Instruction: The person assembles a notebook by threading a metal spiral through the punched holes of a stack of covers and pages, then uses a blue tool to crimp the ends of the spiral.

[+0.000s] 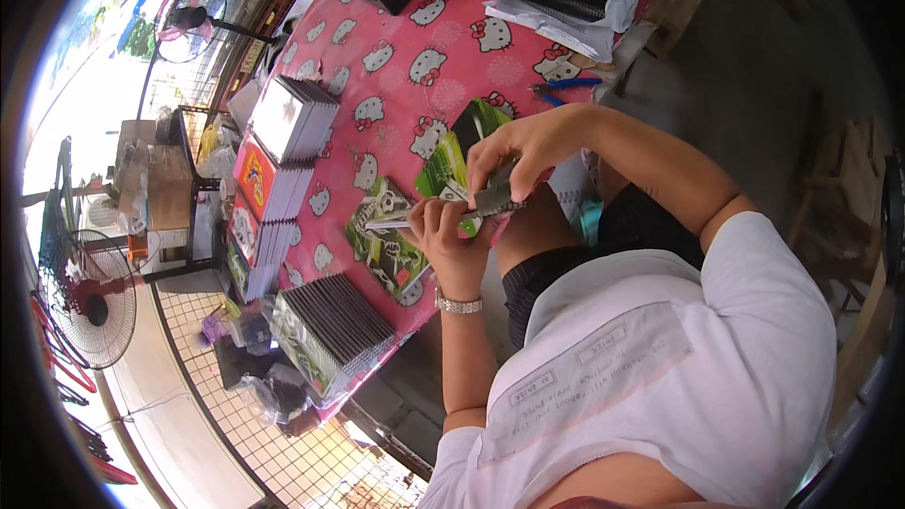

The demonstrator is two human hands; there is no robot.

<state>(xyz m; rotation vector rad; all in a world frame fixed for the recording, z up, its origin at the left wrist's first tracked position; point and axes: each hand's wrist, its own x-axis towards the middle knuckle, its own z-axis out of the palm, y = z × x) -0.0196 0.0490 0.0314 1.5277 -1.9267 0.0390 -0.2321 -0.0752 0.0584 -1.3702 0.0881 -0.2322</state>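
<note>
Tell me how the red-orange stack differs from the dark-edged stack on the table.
The red-orange stack shows pale side edges; the dark-edged stack shows black ones. The red-orange stack has a reddish cover; the dark-edged stack's is greenish. Both rest on the pink tablecloth.

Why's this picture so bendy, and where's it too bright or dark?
Head view: the fisheye lens gives a dark rounded border and bends straight edges; head view: upper left, by the upper fan, glares white; head view: the floor at right is dim, while the left hand and right hand show clearly.
</note>
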